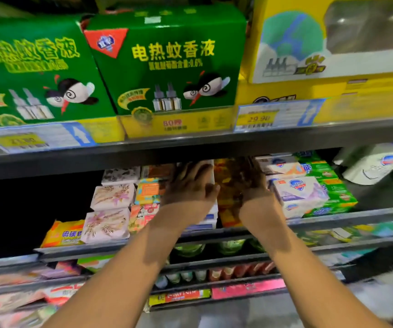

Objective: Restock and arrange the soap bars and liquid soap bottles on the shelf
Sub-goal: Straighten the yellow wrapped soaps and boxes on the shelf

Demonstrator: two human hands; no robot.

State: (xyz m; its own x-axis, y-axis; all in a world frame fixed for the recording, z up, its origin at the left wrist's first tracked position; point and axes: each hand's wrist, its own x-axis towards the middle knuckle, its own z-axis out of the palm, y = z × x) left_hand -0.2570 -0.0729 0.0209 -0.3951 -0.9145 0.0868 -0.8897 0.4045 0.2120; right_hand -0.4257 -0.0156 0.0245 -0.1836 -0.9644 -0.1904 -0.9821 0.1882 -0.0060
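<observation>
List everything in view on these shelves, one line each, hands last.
green boxes: two, green, top shelf left and centre
yellow boxes: two stacked, yellow, top shelf right
price tags: two, blue-yellow, top shelf edge
yellow soap pack: one, yellow, middle shelf far left
floral soap bars: two, pale pink, beside it
orange soap bars: several, orange-pink, left of hands
orange pack: one, orange-yellow, between hands
white soap bars: several, white, right of hands
green packs: stack, green, beyond white bars
white pouch: one, white, far right
left hand: one, left of orange pack, fingers extended
right hand: one, on orange pack, blurred
</observation>
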